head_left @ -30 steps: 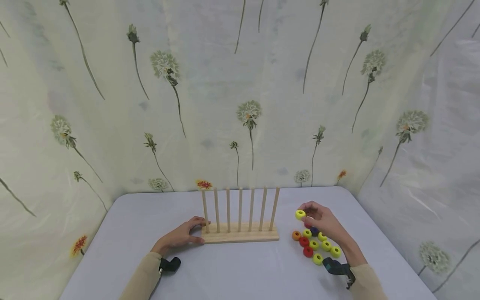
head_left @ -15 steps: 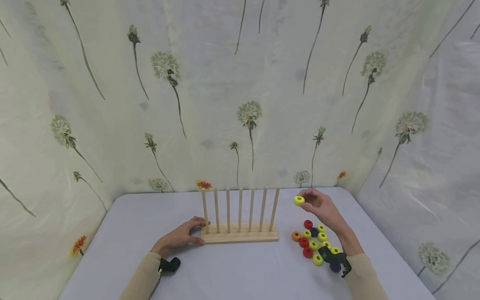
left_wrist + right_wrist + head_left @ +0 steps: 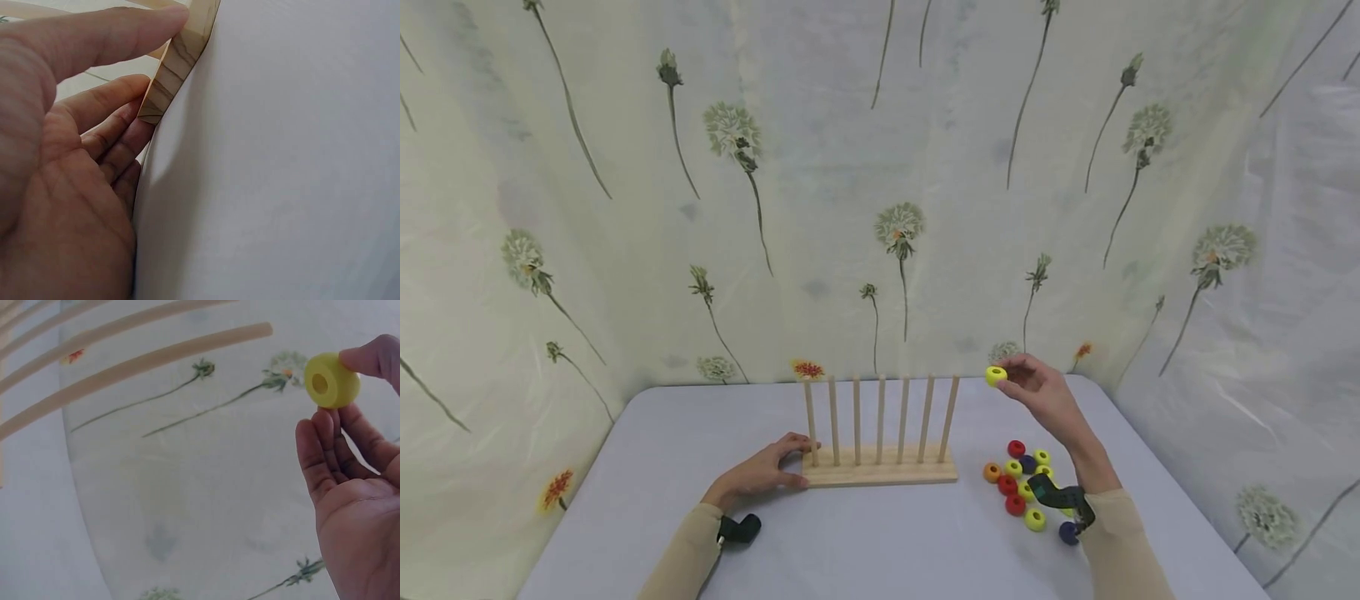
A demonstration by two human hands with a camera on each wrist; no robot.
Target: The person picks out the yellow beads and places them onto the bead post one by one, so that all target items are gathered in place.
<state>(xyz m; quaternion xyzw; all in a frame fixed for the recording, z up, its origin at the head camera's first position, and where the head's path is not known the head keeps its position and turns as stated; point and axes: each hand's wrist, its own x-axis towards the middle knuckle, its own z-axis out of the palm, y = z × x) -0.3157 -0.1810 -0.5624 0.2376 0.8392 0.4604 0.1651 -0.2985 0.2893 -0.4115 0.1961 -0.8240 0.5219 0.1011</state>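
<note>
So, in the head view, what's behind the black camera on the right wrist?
Yellow beads peek out around its edges, and part of a dark blue bead shows below it. The camera covers the rest, so how many lie behind it can't be told.

In the head view, the black wrist camera [image 3: 1054,494] at right partly covers some yellow beads [image 3: 1024,490] and the near dark blue bead [image 3: 1067,533]; the desk's [image 3: 850,542] near side and both sleeves [image 3: 681,557] are cut. The left wrist view shows only one end of the wooden rack [image 3: 172,72]; the right one cuts its pegs [image 3: 137,369].
</note>
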